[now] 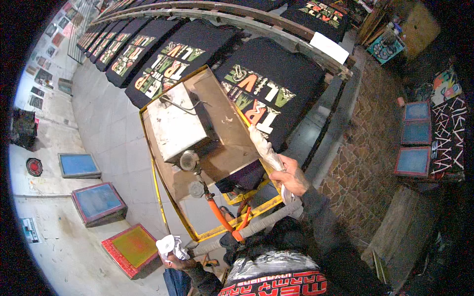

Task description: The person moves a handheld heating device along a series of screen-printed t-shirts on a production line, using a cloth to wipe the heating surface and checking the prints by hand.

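Note:
In front of me stands a yellow-edged metal frame [168,207] with a brown panel and a white metal box [175,118] on it. An orange hose [217,213] runs to a round grey fitting below the box. My right hand [292,178] is closed on a long, twisted white cloth [265,148] lying along the frame's right edge. My left hand [180,262], low at the near left end of a grey-wrapped bar [247,228], grips a crumpled white cloth [170,245]. Whether either hand also grips the metal beneath is hidden.
Black printed T-shirts [266,84] lie in a row along a long rack with a rail [242,22]. Framed screens [98,202] lean at the left wall, and more blue screens [414,160] stand at right. Stone-patterned floor [365,143] runs along the right side.

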Demonstrator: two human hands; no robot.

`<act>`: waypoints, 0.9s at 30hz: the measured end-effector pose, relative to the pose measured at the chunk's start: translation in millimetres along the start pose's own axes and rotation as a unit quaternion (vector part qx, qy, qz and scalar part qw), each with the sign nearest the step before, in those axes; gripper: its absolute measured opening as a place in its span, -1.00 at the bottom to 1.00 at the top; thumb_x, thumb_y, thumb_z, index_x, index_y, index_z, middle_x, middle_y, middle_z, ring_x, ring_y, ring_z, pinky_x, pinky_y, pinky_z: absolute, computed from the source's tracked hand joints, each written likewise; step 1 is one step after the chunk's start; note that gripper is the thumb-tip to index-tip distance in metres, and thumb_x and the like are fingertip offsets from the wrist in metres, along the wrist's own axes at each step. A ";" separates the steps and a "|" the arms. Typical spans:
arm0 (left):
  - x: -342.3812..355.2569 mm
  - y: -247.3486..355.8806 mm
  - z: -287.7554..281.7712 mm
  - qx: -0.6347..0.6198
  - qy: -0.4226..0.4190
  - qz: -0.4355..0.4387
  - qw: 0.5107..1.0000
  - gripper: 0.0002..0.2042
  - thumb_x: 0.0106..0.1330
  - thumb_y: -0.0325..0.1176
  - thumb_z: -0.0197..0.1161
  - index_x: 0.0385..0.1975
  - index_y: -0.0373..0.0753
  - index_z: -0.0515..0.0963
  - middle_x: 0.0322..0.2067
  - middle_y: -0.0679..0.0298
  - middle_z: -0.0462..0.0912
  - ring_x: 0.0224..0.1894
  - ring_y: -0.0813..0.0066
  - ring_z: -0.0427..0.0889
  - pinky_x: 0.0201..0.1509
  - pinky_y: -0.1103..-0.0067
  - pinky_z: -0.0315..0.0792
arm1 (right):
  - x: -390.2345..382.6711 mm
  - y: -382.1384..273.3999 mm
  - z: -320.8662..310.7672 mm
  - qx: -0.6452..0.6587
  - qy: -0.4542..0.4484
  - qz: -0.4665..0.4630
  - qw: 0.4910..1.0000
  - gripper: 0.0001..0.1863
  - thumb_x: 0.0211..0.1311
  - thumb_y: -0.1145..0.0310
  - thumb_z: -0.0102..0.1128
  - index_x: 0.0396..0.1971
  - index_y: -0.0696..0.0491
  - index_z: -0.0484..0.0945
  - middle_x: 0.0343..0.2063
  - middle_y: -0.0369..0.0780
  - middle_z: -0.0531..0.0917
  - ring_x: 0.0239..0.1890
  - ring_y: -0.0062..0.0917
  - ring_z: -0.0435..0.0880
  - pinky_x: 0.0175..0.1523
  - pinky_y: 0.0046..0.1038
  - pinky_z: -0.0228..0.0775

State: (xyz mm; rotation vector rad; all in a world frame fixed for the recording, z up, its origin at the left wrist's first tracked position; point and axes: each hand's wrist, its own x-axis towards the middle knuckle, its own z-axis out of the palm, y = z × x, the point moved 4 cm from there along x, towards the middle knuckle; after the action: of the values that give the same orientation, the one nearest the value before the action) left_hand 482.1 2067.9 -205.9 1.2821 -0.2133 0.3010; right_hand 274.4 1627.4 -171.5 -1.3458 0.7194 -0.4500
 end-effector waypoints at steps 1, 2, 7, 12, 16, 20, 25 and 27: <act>13.6 -6.2 -10.0 0.032 -0.014 0.010 0.999 -0.32 0.14 0.04 0.30 0.01 -0.49 0.34 -0.28 0.02 0.58 -0.43 0.29 0.58 -0.37 0.45 0.54 | 1.1 -2.2 7.5 0.001 0.010 -0.010 1.000 -0.51 -0.02 0.52 0.20 0.02 0.14 0.45 -0.43 -0.39 0.53 -0.51 -0.78 0.42 -0.48 -0.65 0.23; 26.2 -12.9 -19.5 0.046 -0.031 0.017 0.998 -0.29 0.12 0.09 0.29 -0.01 -0.51 0.36 -0.29 0.00 0.59 -0.39 0.26 0.61 -0.33 0.42 0.57 | -0.5 -3.8 13.5 0.003 0.011 0.008 1.000 -0.48 -0.02 0.51 0.20 0.05 0.13 0.44 -0.39 -0.40 0.53 -0.46 -0.79 0.43 -0.43 -0.67 0.24; 76.9 11.9 19.5 0.112 -0.111 0.031 0.987 -0.10 -0.03 0.39 0.29 -0.12 -0.52 0.39 -0.39 0.06 0.58 -0.36 0.29 0.63 -0.27 0.41 0.58 | -13.8 0.8 48.7 0.074 0.075 0.035 0.994 -0.35 -0.19 0.53 0.27 0.08 0.17 0.45 -0.17 -0.29 0.62 -0.16 -0.56 0.57 -0.02 -0.50 0.41; 129.3 -28.6 -19.5 0.173 -0.147 -0.133 0.965 -0.10 -0.09 0.44 0.29 -0.19 -0.47 0.43 -0.35 0.12 0.58 -0.33 0.35 0.63 -0.23 0.45 0.56 | -34.0 4.1 86.6 0.065 0.143 0.033 0.987 -0.35 -0.13 0.56 0.26 0.13 0.12 0.43 -0.50 -0.41 0.46 -0.53 -0.75 0.40 -0.39 -0.63 0.22; 172.7 -8.9 19.4 0.077 -0.201 -0.129 0.968 -0.18 -0.06 0.31 0.37 -0.14 -0.45 0.45 -0.29 0.13 0.59 -0.26 0.30 0.64 -0.15 0.40 0.56 | -47.0 17.5 119.0 0.019 0.198 0.031 0.979 -0.36 -0.10 0.58 0.20 0.14 0.11 0.43 -0.68 -0.45 0.39 -0.72 -0.78 0.34 -0.59 -0.67 0.11; 228.5 -26.5 31.8 0.036 -0.261 -0.118 0.957 -0.19 -0.09 0.26 0.42 -0.09 -0.42 0.46 -0.19 0.14 0.57 -0.18 0.30 0.62 -0.10 0.37 0.55 | -63.8 19.3 160.8 0.037 0.259 0.017 0.965 -0.35 -0.14 0.55 0.22 0.12 0.11 0.44 -0.67 -0.45 0.39 -0.69 -0.78 0.34 -0.55 -0.67 0.13; 270.4 -20.6 74.6 0.011 -0.324 -0.059 0.944 -0.55 0.06 -0.15 0.33 -0.16 -0.37 0.49 -0.33 0.23 0.61 -0.38 0.50 0.59 -0.38 0.56 0.50 | -71.1 14.4 192.6 0.039 0.310 0.026 0.950 -0.35 -0.20 0.51 0.20 0.09 0.13 0.46 -0.52 -0.39 0.49 -0.56 -0.74 0.38 -0.43 -0.64 0.20; 277.1 -16.8 89.0 0.004 -0.341 -0.091 0.936 -0.56 0.05 -0.16 0.28 -0.16 -0.37 0.49 -0.33 0.25 0.61 -0.41 0.50 0.60 -0.38 0.56 0.50 | -73.5 11.8 202.8 0.063 0.336 0.027 0.939 -0.36 -0.22 0.48 0.22 0.05 0.15 0.46 -0.35 -0.32 0.57 -0.38 -0.62 0.49 -0.26 -0.55 0.34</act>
State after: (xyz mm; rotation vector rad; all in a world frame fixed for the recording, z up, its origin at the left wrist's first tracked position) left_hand 749.6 2006.2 -107.7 1.3665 -0.6787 -0.3180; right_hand 362.2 1824.1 -155.3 -1.0398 1.2607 -0.9158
